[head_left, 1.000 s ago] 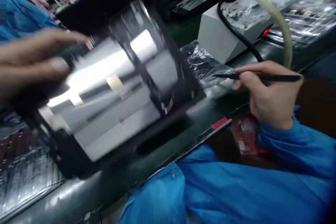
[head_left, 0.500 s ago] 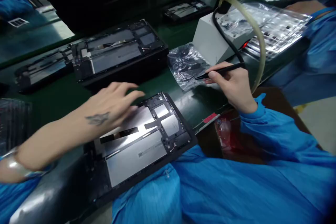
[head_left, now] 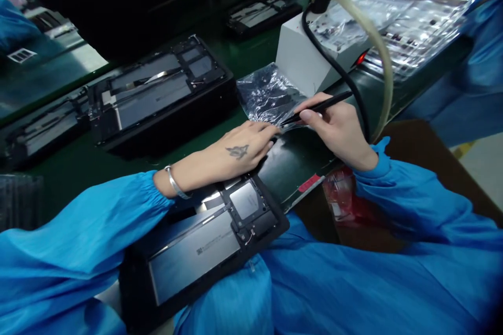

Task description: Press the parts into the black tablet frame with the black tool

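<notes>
A: Where are the two hands?

B: The right hand (head_left: 341, 126) holds a thin black stick (head_left: 316, 108). The fingers are pinched shut on it, like on a pencil. Its tip points down at a crinkly clear bag (head_left: 270, 95) on the green table (head_left: 74, 162).

A: And the other hand?

B: The left hand (head_left: 240, 151) lies flat, palm down. Its fingers are together and reach to the near edge of the bag, right by the stick's tip. I cannot tell if they pinch anything.

A: What is under that arm?

B: An open tablet (head_left: 204, 243), back side up, at the table's near edge. The wrist with a silver bracelet (head_left: 173, 183) is over it.

A: What else is there?

B: A white box (head_left: 302, 57) sits just behind the bag, with a black cable (head_left: 334, 63) and a yellowish hose (head_left: 373, 36) coming from it. Another open tablet (head_left: 157, 89) lies farther back on the left. A clear tray of small parts (head_left: 408, 31) is on the right, behind the box.
</notes>
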{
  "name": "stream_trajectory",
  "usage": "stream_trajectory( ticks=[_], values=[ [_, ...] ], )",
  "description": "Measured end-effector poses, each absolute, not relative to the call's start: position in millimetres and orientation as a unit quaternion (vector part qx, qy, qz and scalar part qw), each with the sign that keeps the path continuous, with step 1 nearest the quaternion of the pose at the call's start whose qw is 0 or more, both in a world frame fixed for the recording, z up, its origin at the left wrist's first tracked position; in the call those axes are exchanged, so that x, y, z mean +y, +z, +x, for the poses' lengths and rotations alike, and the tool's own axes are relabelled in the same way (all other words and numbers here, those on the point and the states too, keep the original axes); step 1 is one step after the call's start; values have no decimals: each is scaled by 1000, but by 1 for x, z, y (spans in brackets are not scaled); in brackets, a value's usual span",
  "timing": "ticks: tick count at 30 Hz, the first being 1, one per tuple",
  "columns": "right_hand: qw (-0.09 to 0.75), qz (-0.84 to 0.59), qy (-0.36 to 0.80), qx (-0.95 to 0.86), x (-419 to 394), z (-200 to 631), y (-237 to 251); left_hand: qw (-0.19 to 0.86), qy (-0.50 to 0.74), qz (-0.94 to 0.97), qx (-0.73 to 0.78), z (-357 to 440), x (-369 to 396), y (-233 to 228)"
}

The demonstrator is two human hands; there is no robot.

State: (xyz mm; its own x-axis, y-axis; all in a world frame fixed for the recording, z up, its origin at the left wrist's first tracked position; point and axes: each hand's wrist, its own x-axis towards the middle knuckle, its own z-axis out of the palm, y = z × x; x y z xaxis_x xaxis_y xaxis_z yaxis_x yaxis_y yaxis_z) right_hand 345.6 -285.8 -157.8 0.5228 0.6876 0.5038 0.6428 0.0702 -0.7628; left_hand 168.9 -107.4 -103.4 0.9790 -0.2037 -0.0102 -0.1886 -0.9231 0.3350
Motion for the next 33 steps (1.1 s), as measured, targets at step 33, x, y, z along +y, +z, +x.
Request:
stream_trajectory(
  ticks=[33],
  values=[
    [521,-713,-11,-469,-295,358,-160,-78,10,993,-90,206,-113,-109]
  ],
)
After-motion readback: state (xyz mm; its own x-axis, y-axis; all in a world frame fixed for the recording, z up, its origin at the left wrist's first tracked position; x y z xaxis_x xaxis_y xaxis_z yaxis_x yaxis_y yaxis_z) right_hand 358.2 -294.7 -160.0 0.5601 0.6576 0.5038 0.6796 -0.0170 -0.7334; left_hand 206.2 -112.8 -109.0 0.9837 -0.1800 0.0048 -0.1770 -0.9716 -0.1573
